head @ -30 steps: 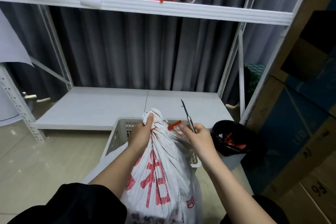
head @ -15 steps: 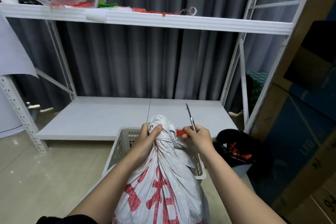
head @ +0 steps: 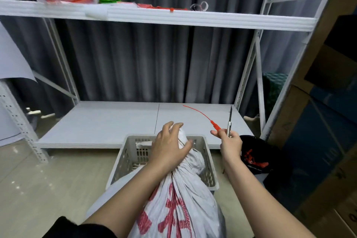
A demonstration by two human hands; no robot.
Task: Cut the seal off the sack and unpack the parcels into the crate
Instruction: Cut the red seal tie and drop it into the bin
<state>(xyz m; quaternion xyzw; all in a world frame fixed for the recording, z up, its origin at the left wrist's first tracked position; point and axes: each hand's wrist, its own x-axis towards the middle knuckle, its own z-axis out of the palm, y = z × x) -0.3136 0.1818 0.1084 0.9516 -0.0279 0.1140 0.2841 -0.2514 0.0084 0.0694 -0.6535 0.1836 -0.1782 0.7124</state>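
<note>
A white woven sack point(head: 179, 205) with red characters stands in front of me, its gathered neck leaning over a light grey slotted crate point(head: 209, 164). My left hand point(head: 168, 146) clamps the bunched neck of the sack. My right hand point(head: 230, 144) is lifted to the right of the neck and holds a red seal strip point(head: 204, 117), which is free of the sack and curves up to the left, together with closed scissors point(head: 229, 121) pointing up. The crate shows something white inside.
A black-lined bin point(head: 257, 157) with red seals stands right of the crate. A white metal rack has a low shelf point(head: 116, 121) behind the crate and an upper shelf point(head: 173, 18) with red and green bits. Cardboard boxes point(head: 318, 141) stack at the right.
The red seal has come off the sack's neck; my right hand pulled it up and to the right with the scissors. My left hand shifted on top of the bunched neck.
</note>
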